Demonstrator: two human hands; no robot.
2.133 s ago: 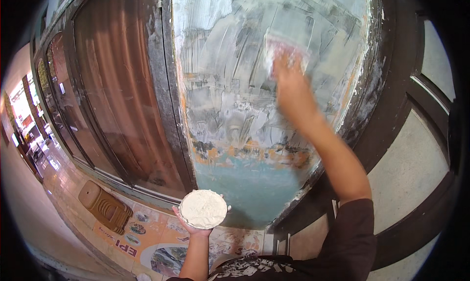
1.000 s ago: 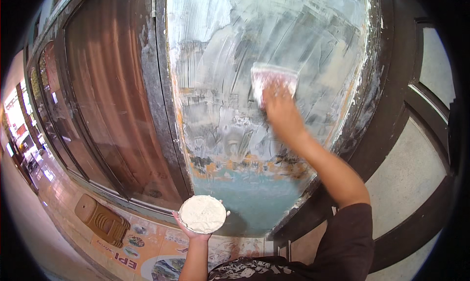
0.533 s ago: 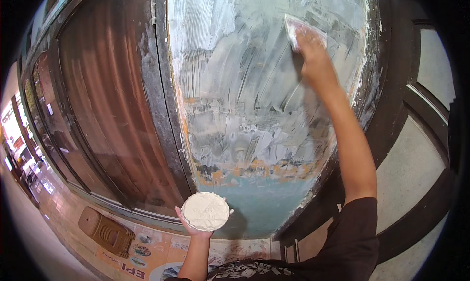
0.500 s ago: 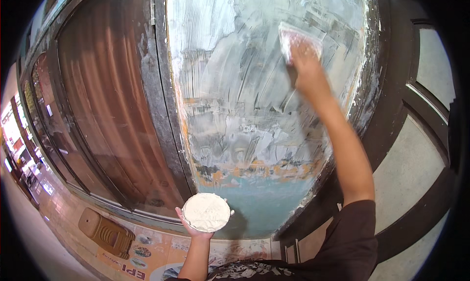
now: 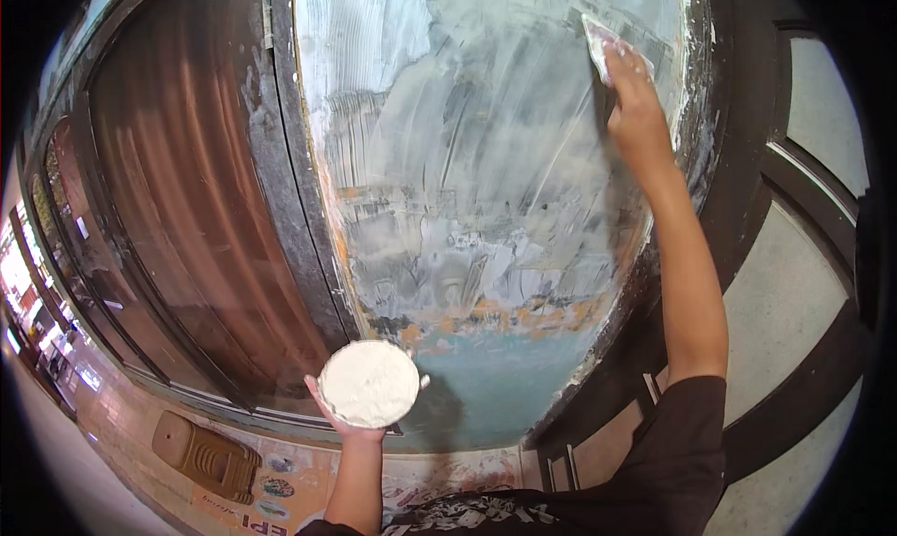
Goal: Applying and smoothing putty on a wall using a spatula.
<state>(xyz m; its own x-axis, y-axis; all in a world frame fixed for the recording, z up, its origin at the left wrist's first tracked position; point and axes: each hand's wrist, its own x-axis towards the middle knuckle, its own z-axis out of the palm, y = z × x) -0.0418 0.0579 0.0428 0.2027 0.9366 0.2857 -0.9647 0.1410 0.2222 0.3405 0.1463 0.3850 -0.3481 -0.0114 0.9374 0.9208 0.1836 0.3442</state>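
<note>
My left hand is closed round a round bowl from below, with fingertips showing at both sides. White putty fills the bowl to its rim. High on the wall's right side, my right hand grips a flat putty spreader smeared with white. The spreader's blade rests against the wall panel; my fingers partly hide it. Streaky white and grey putty covers most of the panel, with ridged strokes at the upper left. Bare blue-green paint and orange-brown patches show lower down.
A dark frame and a glass pane with a brown curtain stand left of the panel. Dark woodwork with pale panels is on the right. Below left, a brown plastic stool lies on the floor beside a printed sheet.
My right hand has swept the spreader up and to the right along the wall, and the blade has turned. In the picture, the bowl in my left hand sits slightly farther left and higher.
</note>
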